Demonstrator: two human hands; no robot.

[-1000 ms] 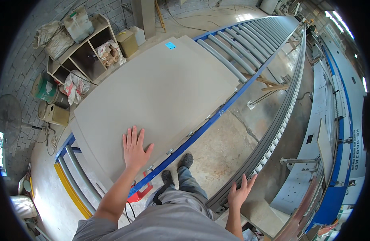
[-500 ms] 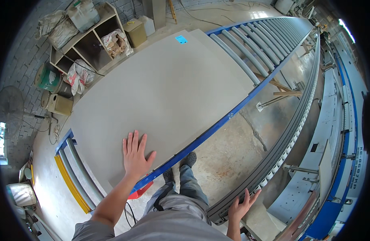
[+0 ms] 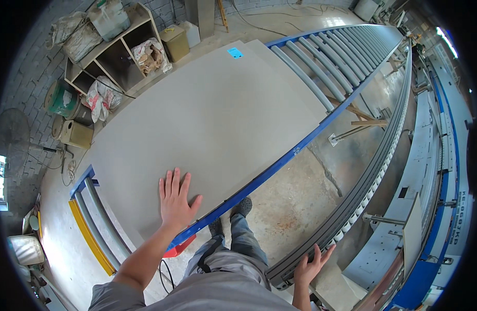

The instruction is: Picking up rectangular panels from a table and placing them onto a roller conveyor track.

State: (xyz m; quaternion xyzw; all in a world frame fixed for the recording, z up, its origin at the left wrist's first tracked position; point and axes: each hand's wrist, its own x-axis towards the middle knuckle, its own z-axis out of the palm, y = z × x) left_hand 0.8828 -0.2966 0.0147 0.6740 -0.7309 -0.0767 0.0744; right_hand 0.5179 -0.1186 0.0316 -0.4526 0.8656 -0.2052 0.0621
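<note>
Spread flat on a large grey board [image 3: 218, 114], my left hand [image 3: 177, 202] has its fingers apart and holds nothing. The board lies on a blue-framed roller conveyor [image 3: 321, 67], and another board edge peeks out beneath its far side. A small bright blue label [image 3: 235, 53] sits near the board's far edge. At my right side, my right hand [image 3: 312, 265] rests against the near end of a long dark rail with white rollers [image 3: 357, 210]. Its fingers are stretched out and its thumb is apart, with nothing gripped.
A blue and white machine [image 3: 430, 207] runs along the right. Wooden shelves [image 3: 119, 52] with bags and buckets stand at the far left, by a fan [image 3: 13, 137]. A yellow bar [image 3: 91, 237] edges the conveyor's left end. A red container [image 3: 180, 245] sits by my feet.
Both hands keep their places on the board and the rail. The view has shifted very slightly; nothing else visibly moved.
</note>
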